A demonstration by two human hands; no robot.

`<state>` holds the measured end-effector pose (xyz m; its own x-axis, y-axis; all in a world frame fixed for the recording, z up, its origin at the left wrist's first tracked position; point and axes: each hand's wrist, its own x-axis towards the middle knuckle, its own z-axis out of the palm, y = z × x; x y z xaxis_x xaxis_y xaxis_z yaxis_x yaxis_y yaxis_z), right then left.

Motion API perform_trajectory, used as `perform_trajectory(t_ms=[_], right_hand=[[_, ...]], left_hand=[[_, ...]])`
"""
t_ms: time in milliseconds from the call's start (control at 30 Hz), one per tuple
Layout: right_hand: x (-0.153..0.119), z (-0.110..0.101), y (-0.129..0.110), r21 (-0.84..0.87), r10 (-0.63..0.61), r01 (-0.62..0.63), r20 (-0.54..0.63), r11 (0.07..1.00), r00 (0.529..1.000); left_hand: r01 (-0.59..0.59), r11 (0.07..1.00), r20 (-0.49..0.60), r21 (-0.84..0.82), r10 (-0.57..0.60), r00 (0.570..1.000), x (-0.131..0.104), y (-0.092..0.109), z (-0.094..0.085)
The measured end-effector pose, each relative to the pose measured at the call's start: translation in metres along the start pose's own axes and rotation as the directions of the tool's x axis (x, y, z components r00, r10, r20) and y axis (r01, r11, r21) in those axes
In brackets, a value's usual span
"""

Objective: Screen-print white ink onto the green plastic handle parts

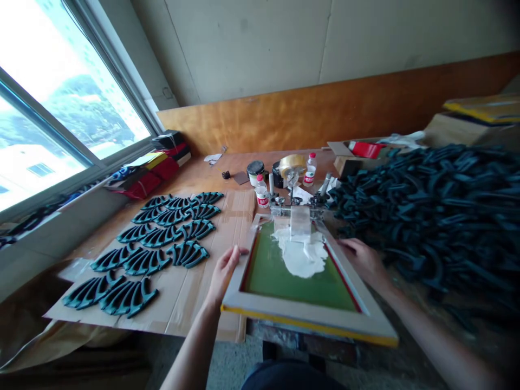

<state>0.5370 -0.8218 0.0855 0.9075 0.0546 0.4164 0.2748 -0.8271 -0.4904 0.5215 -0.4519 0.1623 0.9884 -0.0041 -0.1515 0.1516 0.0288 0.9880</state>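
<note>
A screen printing frame (309, 320) with green mesh lies in front of me, its near bar edged in yellow. White ink (303, 260) is spread over the far half of the mesh. A pale squeegee block (300, 223) rests in the ink. Metal hinge clamps (280, 211) hold the frame's far side. My left hand (225, 270) grips the frame's left bar, thumb on top. On the opposite bar, my right hand (364, 262) has its fingers curled at the edge; its fingertips are partly hidden.
Dark green fan-shaped plastic pieces (148, 257) lie in rows on flattened cardboard (182, 303) at left. A big heap of similar dark pieces (439, 216) fills the right. Behind the frame stand red-capped bottles (262, 192), an ink tub (255, 170) and a tape roll (293, 164).
</note>
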Motion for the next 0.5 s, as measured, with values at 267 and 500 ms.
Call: perform_trajectory(t_ms=[267, 500], right_hand=[[0.055, 0.027, -0.075, -0.195, -0.177, 0.233, 0.267, 0.953, 0.947], [-0.012, 0.028, -0.076, -0.063, -0.379, 0.457, 0.464, 0.887, 0.800]], left_hand=[[0.138, 0.970, 0.052, 0.198, -0.151, 0.987, 0.004, -0.127, -0.008], [0.122, 0.947, 0.069, 0.298, -0.149, 0.986, 0.009, -0.134, -0.014]])
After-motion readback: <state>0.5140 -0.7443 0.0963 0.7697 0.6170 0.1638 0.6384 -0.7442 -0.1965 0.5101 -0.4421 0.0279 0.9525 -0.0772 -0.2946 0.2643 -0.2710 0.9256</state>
